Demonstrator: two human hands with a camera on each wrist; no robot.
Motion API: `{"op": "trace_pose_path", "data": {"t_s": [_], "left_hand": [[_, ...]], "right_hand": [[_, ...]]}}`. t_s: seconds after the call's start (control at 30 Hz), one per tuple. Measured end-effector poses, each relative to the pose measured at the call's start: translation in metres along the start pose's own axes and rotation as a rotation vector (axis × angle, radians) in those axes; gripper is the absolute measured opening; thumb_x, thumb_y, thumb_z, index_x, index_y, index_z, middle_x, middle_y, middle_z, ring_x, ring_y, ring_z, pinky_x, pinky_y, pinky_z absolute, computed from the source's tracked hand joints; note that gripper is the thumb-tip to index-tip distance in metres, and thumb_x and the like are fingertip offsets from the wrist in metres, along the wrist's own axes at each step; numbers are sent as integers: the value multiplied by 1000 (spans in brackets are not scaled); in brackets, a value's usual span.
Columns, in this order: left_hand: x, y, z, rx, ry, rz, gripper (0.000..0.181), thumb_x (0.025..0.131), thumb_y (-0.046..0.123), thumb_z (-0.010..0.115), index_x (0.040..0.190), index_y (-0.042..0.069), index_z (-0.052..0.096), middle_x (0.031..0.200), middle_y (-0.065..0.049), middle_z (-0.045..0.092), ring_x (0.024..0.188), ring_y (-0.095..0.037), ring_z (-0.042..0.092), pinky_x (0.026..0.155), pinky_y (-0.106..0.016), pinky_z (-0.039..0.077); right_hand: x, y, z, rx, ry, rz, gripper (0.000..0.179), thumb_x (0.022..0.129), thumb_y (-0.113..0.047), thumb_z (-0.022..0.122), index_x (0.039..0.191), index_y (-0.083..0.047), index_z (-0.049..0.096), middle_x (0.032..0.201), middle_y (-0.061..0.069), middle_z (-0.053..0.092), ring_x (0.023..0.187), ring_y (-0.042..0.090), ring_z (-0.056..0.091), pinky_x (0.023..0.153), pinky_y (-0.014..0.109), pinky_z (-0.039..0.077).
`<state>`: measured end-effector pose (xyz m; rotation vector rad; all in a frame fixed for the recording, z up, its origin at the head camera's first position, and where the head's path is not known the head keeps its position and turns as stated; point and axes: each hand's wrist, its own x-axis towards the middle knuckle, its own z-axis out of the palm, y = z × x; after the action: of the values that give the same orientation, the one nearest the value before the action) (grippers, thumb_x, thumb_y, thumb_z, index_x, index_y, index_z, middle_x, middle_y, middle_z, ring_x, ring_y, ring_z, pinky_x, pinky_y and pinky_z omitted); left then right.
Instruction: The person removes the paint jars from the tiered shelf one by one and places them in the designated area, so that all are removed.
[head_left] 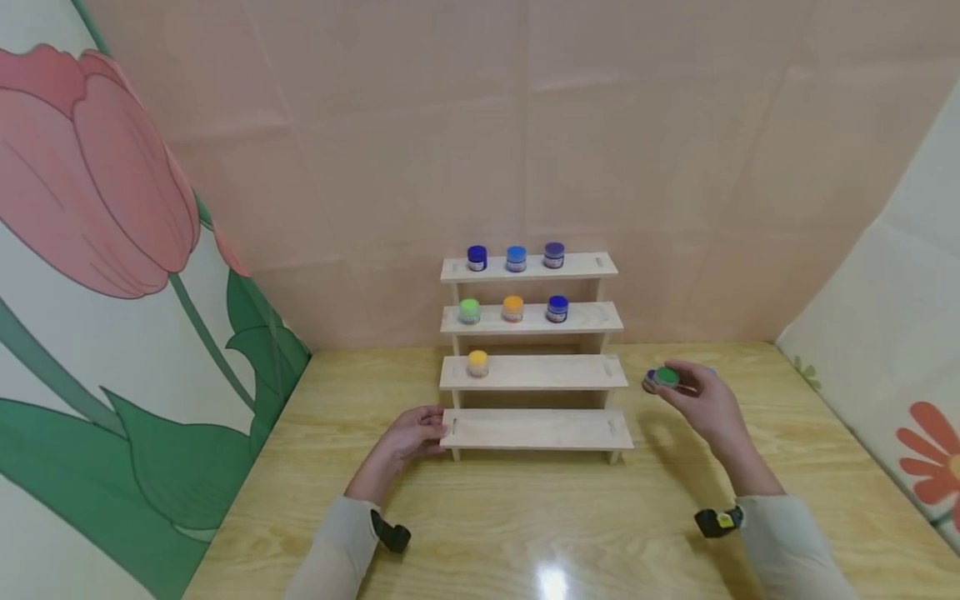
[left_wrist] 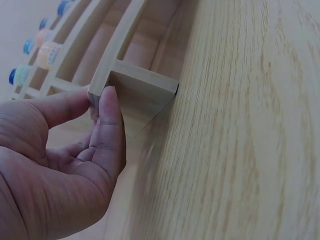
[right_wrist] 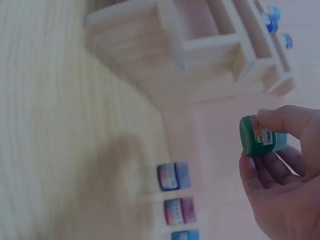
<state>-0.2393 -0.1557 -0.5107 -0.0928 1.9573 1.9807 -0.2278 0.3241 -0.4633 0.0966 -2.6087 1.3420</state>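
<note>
The rack (head_left: 534, 428) is pale, bare-looking wood, smooth and matt, with plain cut edges. The table (head_left: 480, 508) has a streaky wood grain and a glossy top that throws back a bright spot of light. The green jar (right_wrist: 254, 143) looks like smooth plastic with a slight sheen, its label printed; the other jars (head_left: 513, 309) look plastic too. The backdrop (head_left: 420, 158) is matt and creased, cloth or paper, hard to tell. The sleeves (head_left: 789, 542) are soft, matt cloth.

hd: fwd/dn, wide | L wr: close, tilted | R wr: close, tilted | all share rack (head_left: 536, 428)
</note>
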Motion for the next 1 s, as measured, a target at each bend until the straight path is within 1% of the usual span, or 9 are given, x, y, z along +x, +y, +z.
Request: {"op": "trace_pose_path", "data": {"t_s": [0.1,0.2,0.27,0.43,0.53,0.6,0.8,0.93,1.0], "left_hand": [[0,0,-1,2,-1,0,54,95,-5,64,144,-11,43,109,-11,59,84,-16,63,68,-24,60],[0,0,-1,2,-5,3,54,95,-5,63,144,-12,42,109,-10,59,84,-16,62,67,-24,59],[0,0,-2,0,-7,2,54,95,-5,63,144,-12,42,109,-10,58,84,-15,62,67,-24,59],[1,-1,-1,-8,-7,-11,55,94,-5,64,145,-11,42,111,-10,59,85,-16,62,65,-23,59],[1,-1,-1,-6,-1,-17,55,94,-5,64,145,-11,42,112,-11,59,85,-17,63,65,-23,59],[1,-1,-1,-7,3,-23,55,94,-5,65,145,-10,43,112,-11,58,86,-17,63,65,-23,59],[2,0,-1,-10,6,-31,55,94,-5,65,145,-8,45,111,-9,58,87,-18,62,66,-24,60],[3,0,-2,-6,10,-28,55,94,-4,65,144,-9,45,111,-10,58,86,-18,62,66,-24,60],[3,-1,-2,-1,12,-26,55,94,-4,66,144,-9,45,110,-10,58,86,-18,62,66,-24,60]], "right_hand": [[2,9,0,8,-13,18,60,99,-29,68,147,1,47,139,31,52,123,50,53,76,3,46],[3,17,0,-11,-31,36,62,99,-31,67,147,2,46,140,32,51,124,51,52,76,9,50],[4,21,0,-24,-46,52,62,99,-32,67,147,2,46,140,31,51,125,51,52,77,11,52],[6,31,1,-27,-85,90,62,100,-32,66,147,2,45,140,29,52,128,48,50,76,8,47],[8,35,3,-25,-105,99,61,100,-30,66,146,3,45,140,30,51,128,49,49,77,10,48],[9,38,3,-33,-115,104,60,100,-30,66,146,3,45,140,31,50,128,49,49,78,14,50],[12,46,5,-80,-132,121,58,99,-29,67,142,5,47,136,33,52,124,49,50,84,30,53],[14,51,7,-84,-145,121,54,98,-22,69,139,6,48,134,33,53,123,48,52,87,34,53],[15,51,8,-81,-156,127,53,98,-20,68,139,7,48,134,34,53,122,49,51,90,39,53]]}}
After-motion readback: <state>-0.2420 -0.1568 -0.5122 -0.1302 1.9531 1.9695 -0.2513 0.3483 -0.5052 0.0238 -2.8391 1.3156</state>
